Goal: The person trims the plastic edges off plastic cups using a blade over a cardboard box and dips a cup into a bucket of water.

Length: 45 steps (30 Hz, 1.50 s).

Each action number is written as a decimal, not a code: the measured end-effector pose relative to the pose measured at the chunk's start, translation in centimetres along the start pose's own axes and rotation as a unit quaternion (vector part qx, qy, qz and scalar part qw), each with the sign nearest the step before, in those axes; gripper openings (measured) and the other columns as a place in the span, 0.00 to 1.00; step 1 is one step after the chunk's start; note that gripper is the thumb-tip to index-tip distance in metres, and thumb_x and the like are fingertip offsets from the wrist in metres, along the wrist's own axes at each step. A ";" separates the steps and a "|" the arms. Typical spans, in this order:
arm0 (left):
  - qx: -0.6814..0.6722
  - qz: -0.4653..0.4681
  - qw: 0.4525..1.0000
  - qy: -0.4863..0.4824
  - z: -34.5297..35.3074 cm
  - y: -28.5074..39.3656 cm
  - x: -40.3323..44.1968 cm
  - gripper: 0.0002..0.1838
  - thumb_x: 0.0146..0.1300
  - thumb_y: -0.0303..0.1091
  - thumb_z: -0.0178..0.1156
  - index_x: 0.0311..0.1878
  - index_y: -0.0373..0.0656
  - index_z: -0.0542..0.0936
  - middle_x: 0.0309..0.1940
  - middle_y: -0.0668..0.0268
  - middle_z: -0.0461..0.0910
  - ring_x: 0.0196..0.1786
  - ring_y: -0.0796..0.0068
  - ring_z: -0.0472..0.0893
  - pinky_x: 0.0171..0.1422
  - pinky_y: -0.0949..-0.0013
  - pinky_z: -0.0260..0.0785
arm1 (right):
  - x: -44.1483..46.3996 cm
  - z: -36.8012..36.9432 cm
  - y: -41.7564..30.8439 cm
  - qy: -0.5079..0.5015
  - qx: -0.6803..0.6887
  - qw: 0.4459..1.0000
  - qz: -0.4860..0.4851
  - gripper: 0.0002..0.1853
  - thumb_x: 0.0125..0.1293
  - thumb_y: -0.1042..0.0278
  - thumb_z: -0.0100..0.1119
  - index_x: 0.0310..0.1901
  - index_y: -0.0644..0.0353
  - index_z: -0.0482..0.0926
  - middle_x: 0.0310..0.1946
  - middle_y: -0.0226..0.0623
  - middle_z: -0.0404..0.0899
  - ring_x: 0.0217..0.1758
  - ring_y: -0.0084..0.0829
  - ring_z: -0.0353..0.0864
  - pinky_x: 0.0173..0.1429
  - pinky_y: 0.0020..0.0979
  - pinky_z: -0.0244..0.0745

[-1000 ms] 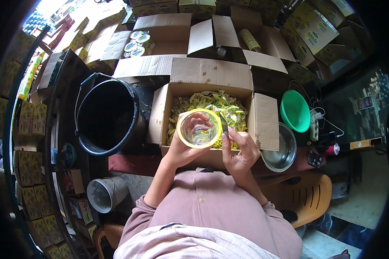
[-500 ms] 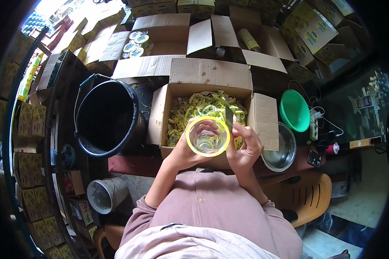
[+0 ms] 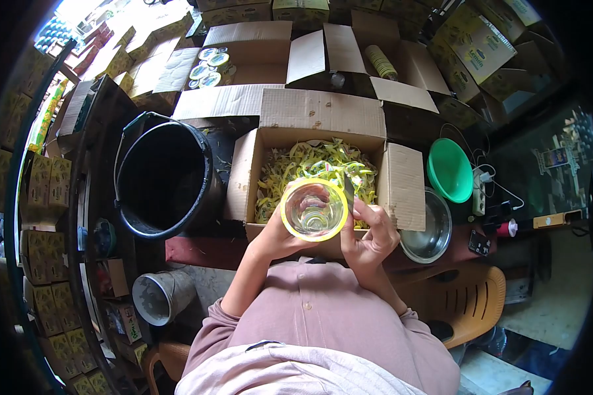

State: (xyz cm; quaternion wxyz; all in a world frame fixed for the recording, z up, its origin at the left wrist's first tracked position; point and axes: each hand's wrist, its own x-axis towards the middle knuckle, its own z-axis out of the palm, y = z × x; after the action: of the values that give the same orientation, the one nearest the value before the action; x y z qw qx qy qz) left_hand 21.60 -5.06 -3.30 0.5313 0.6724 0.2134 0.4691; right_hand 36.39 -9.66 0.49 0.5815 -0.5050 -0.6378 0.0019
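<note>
My left hand (image 3: 277, 232) is wrapped round a clear plastic cup (image 3: 314, 209) with a yellow rim, its open mouth facing up at me. At the cup's right side, my right hand (image 3: 372, 237) pinches a dark flat blade (image 3: 349, 186) that points away from me, close to the rim. Beyond both hands stands an open cardboard box (image 3: 323, 108) filled with yellow-green strips (image 3: 310, 156). The cup covers part of the box's near edge.
A black bucket (image 3: 207, 191) stands left of the box. On the right are a green bowl (image 3: 450, 169) and a metal bowl (image 3: 435, 230). Behind, one carton (image 3: 257, 33) holds lidded cups (image 3: 209, 79), another stacked cups (image 3: 380, 62). A grey bucket (image 3: 165, 296) stands lower left.
Since the first frame, the cup and my left hand have moved slightly right and toward my body. The blade has shifted a little and stays beside the rim.
</note>
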 end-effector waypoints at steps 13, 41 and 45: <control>0.010 -0.005 1.000 0.009 0.0 0.2 0.1 0.38 0.40 0.26 0.70 0.57 0.38 0.62 0.51 0.60 0.65 0.54 0.68 0.69 0.57 0.67 0.65 | -0.3 -0.1 -0.3 0.014 0.000 1.000 0.011 0.14 0.46 0.83 0.62 0.38 0.61 0.79 0.26 0.37 0.78 0.26 0.27 0.80 0.31 0.24 0.75; -0.101 0.004 0.993 0.054 1.1 -0.2 0.3 0.35 0.47 0.27 0.65 0.58 0.38 0.59 0.51 0.60 0.62 0.57 0.68 0.67 0.60 0.66 0.63 | -0.3 0.3 -0.2 0.028 -0.023 0.999 -0.006 0.14 0.46 0.81 0.62 0.38 0.61 0.77 0.23 0.33 0.76 0.24 0.23 0.76 0.30 0.22 0.71; -0.041 0.030 0.998 0.027 0.9 -0.4 0.3 0.36 0.47 0.27 0.65 0.59 0.38 0.57 0.52 0.60 0.61 0.57 0.68 0.67 0.60 0.67 0.63 | -0.4 0.2 -0.2 0.023 -0.025 0.999 -0.011 0.15 0.46 0.81 0.62 0.39 0.61 0.77 0.24 0.34 0.76 0.25 0.24 0.76 0.30 0.23 0.72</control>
State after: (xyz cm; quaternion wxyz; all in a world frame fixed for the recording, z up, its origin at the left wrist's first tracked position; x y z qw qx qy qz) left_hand 22.58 -5.11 -3.53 0.5383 0.6429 0.1880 0.5115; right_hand 36.09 -9.90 0.29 0.5834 -0.5123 -0.6295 -0.0321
